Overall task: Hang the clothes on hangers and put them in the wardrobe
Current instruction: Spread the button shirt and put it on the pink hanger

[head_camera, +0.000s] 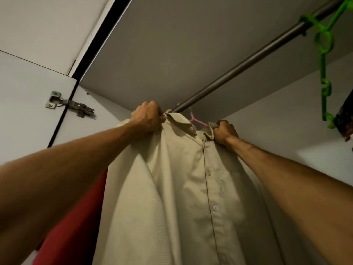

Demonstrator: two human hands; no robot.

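Note:
A beige button-up shirt (pixel 183 188) hangs on a pink hanger (pixel 196 121), whose hook sits at the metal wardrobe rail (pixel 248 62). My left hand (pixel 148 117) grips the shirt's left shoulder just beside the collar. My right hand (pixel 225 133) grips the right shoulder at the collar's other side. Most of the hanger is hidden under the shirt.
A red garment (pixel 76 226) hangs to the left of the shirt. A green chain hanger (pixel 324 54) dangles from the rail at the upper right, with a dark item (pixel 345 119) beside it. The wardrobe door with its metal hinge (pixel 70 105) stands open on the left.

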